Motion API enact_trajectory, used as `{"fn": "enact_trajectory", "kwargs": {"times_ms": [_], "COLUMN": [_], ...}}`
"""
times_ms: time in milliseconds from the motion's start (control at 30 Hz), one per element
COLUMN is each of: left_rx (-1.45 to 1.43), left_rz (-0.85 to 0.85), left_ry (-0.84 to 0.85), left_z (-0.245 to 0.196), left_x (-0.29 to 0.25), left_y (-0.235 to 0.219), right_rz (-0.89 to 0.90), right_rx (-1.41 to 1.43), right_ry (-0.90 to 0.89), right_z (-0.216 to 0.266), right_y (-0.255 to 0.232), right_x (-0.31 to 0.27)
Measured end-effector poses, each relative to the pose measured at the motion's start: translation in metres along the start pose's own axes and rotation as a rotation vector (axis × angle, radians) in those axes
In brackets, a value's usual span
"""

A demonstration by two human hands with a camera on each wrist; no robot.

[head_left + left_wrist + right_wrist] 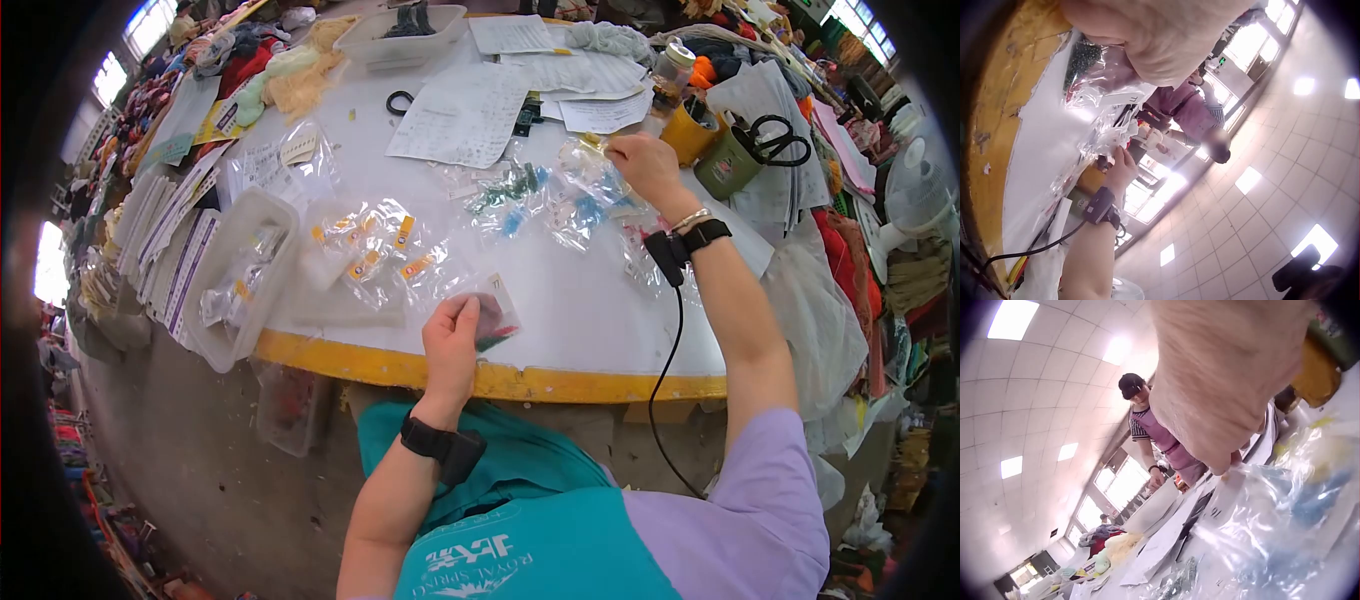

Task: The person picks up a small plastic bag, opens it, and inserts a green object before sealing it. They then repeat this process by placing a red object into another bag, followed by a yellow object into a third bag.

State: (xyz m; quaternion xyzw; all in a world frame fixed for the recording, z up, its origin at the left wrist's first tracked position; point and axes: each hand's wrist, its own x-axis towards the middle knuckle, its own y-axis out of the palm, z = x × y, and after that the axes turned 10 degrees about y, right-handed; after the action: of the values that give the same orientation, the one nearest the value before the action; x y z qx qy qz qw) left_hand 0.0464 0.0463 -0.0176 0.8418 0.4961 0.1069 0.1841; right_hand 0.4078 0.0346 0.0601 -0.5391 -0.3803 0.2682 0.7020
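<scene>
At the table's front edge my left hand [452,345] grips a small clear bag [494,312] between thumb and fingers. Dark green and red beads [1084,62] show inside that bag in the left wrist view, beside its white numbered label. Farther forward on the right, my right hand [648,168] pinches the upper edge of a clear plastic bag [1229,503] with a numbered label. More clear bags with blue pieces [588,208] lie just under this hand. Bags with green beads [510,188] spread between the two hands. The right fingertips are partly hidden in the right wrist view.
Clear bags with orange labels [365,240] lie left of centre, near a plastic bin [240,290]. Paper sheets [460,112] and black-handled scissors [399,102] are farther back. A green cup [728,165] holding scissors stands by the right hand. A cable [664,385] hangs from the right wrist.
</scene>
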Motion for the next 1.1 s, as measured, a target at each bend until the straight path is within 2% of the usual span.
{"fn": "enact_trajectory", "kwargs": {"times_ms": [100,200,300,400,500,600,700,733,833,900,933,1033,1100], "left_rx": [0.005,-0.012,-0.004,0.008,0.003,-0.013,-0.036,-0.042,-0.036,-0.03,-0.029,-0.039,-0.135], "left_rz": [0.02,0.03,0.034,0.037,0.033,0.028,0.028,0.029,0.014,0.003,0.002,0.009,0.015], "left_ry": [-0.003,0.01,0.015,0.02,0.019,0.015,0.02,0.021,0.028,0.034,0.035,-0.003,-0.04], "left_z": [-0.001,0.002,0.003,0.004,0.005,0.007,0.006,0.006,0.007,0.007,0.007,0.011,0.006], "left_x": [-0.001,-0.001,0.0,0.0,0.001,0.002,0.002,0.003,0.002,0.001,0.001,0.002,0.001], "left_y": [-0.001,-0.002,-0.002,-0.003,-0.004,-0.005,-0.004,-0.004,-0.002,-0.001,-0.002,-0.007,-0.006], "right_rz": [-0.065,0.081,0.15,0.257,0.268,0.177,0.187,0.246,0.623,0.784,0.836,0.816,0.715], "right_rx": [0.009,0.054,0.03,-0.152,-0.152,-0.213,0.02,0.164,0.888,1.036,1.029,1.221,1.151], "right_ry": [-0.15,-0.253,-0.376,-0.348,-0.313,-0.34,-0.164,-0.147,-0.058,-0.014,0.068,0.118,0.073], "right_z": [-0.009,-0.007,-0.002,0.008,0.01,0.009,0.028,0.033,0.052,0.08,0.093,0.118,0.124], "right_y": [0.001,0.0,0.013,0.024,0.019,-0.002,-0.045,-0.055,-0.061,-0.064,-0.061,-0.014,0.017], "right_x": [-0.014,-0.014,-0.004,0.002,0.006,-0.002,-0.028,-0.036,-0.07,-0.1,-0.113,-0.14,-0.148]}}
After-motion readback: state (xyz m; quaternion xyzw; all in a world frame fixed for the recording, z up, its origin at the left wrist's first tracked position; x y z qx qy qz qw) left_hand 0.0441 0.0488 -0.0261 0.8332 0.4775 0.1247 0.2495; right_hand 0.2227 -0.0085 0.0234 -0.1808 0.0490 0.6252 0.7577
